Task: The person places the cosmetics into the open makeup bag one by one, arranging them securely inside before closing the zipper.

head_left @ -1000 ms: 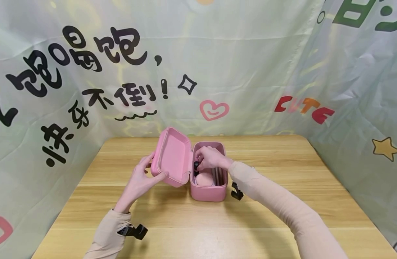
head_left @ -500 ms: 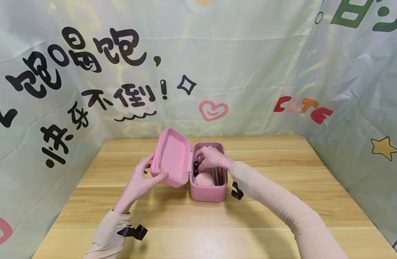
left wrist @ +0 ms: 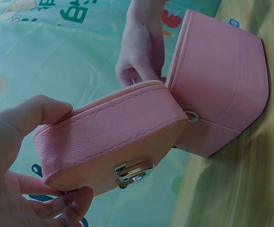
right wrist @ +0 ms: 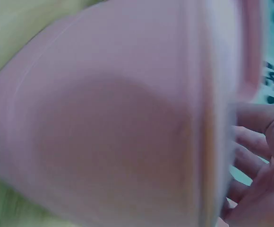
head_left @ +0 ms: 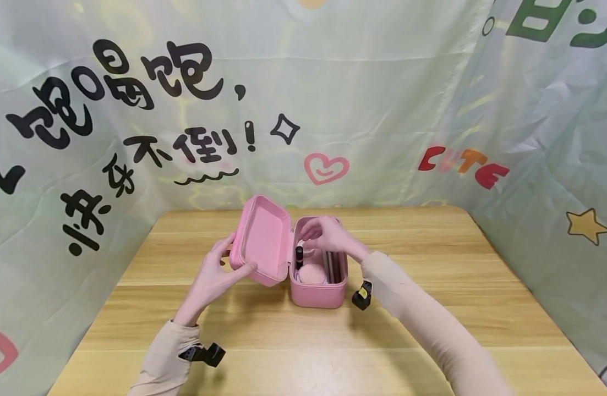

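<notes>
A pink zip-up cosmetic case [head_left: 318, 297] stands with its lid [head_left: 264, 236] swung out to the left. My left hand [head_left: 215, 278] grips the lid's outer end, thumb on the rim and fingers underneath; the left wrist view shows a metal clasp [left wrist: 134, 171] on the lid. Over the case's opening is my right hand [head_left: 329, 234], fingers bent down inside. A small whitish thing [head_left: 301, 243] shows by its fingertips; I cannot tell whether they hold it. Inside lie a black-capped tube [head_left: 299, 257], a round pink item [head_left: 312, 274] and slim brownish sticks [head_left: 332, 267].
The case stands towards the back of a wooden table [head_left: 283, 352]. A printed cloth [head_left: 382, 110] hangs behind and along both sides. Black cameras sit on both wrists, the right one [head_left: 362, 295] close beside the case.
My right hand has risen slightly within the case and its wrist has shifted right, uncovering more of the contents and a whitish thing by the fingertips. The left hand and lid stay put.
</notes>
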`<state>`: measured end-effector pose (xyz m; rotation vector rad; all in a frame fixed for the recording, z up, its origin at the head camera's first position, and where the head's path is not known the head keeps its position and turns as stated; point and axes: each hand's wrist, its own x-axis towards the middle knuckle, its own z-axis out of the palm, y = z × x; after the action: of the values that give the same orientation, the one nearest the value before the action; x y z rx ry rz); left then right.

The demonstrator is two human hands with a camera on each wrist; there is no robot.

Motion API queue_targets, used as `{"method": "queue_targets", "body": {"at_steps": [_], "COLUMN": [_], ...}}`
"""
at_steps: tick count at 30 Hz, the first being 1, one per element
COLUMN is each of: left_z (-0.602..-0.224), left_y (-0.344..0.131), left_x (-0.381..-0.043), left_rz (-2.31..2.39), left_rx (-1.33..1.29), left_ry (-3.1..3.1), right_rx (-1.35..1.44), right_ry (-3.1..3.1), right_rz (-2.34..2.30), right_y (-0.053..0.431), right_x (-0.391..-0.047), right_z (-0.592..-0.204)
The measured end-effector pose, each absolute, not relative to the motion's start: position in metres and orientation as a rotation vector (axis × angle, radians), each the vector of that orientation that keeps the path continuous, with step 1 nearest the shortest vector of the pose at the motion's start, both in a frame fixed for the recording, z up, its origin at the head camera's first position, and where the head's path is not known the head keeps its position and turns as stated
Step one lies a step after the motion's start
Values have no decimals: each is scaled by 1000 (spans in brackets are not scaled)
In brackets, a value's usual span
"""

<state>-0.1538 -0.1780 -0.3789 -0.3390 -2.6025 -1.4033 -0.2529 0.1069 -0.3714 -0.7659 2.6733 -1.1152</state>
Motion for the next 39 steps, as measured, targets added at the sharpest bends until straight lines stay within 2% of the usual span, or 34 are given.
{"method": "queue_targets", "body": {"at_steps": [6, 13, 16, 21, 25, 39], "left_z": [-380, -383, -383, -382, -382, -383], "left_y": [-179, -179, -179, -179, -180, -179], "left_x": [-154, -154, -155, -156, -154, -155], "left_rz": [-1412, -1427, -1441, -1452, -1459, -1448], "left_rx": [-358, -365, -361, -367, -347, -356], "left_ry": [-2581, -2568, -2560, -2555, -2562, -2554], "right_rx": [-701, -276, -146, 26, 72, 5], "right_ry": [2790, 2923, 3016, 3103, 3002, 2881], "right_rz": [-1558, -1939, -1794, -1290, -1012, -920], "right_y": [126, 174, 201, 247, 267, 266], "right_x": [-236, -218, -215, -210, -207, -208], "right_z": [-375, -395, -406, -425, -434, -436]}}
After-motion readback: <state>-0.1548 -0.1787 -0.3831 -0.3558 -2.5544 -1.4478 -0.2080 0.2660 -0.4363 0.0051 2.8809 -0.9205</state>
